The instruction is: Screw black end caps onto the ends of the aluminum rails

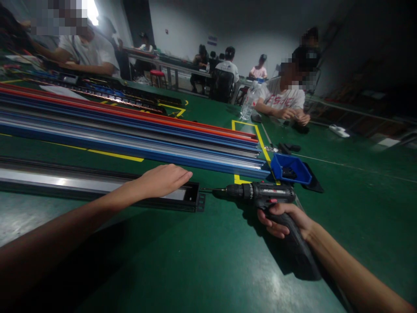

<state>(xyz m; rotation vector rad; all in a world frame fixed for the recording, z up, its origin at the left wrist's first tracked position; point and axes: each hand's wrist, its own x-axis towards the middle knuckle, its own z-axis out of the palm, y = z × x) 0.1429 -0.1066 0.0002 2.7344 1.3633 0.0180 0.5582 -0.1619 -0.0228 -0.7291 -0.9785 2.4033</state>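
My right hand (286, 221) is wrapped around the grip of a black cordless drill (273, 191). The drill lies level, its long bit (213, 190) pointing left at the end cap (197, 196) of a long black channel profile (65, 180). The bit's tip is at or very near that cap; contact is hard to make out. Across the channel, close to its right end, my left hand (163, 179) lies flat with fingers stretched out and together. A pale strip shows inside the channel.
Several blue, black and red profiles (202, 152) lie side by side beyond the channel. A blue bin (291, 168) with small dark parts stands behind the drill. Farther off are a plastic bottle (249, 102), yellow tape marks (244, 126) and a person (283, 98) across the green table (195, 261).
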